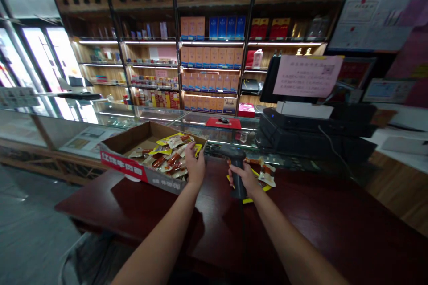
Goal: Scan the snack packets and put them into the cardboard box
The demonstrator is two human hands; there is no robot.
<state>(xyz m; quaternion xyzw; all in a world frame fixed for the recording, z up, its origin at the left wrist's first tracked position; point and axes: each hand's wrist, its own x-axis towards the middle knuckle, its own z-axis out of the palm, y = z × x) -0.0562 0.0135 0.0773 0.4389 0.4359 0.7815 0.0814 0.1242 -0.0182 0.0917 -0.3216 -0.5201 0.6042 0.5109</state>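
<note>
My left hand (195, 165) is at the right end of an open cardboard box (124, 169), its visible fingers stretched and apart against the packets there. Some of its fingertips are hidden among them. Heaped in the box are several clear and yellow snack packets (174, 159) with reddish-brown contents. My right hand (245, 177) is wrapped round the grip of a black handheld barcode scanner (238, 187), held upright over the table. Just behind and beside the scanner lie a few more snack packets (267, 175), partly covered by the hand.
Everything stands on a dark red table (214, 227). Beyond it runs a glass counter (160, 113) with a mouse (223, 120) on a red mat (210, 122). A monitor (270, 81) with a pink notice stands at the right, above black equipment (284, 136). Lit shelves (212, 71) line the back.
</note>
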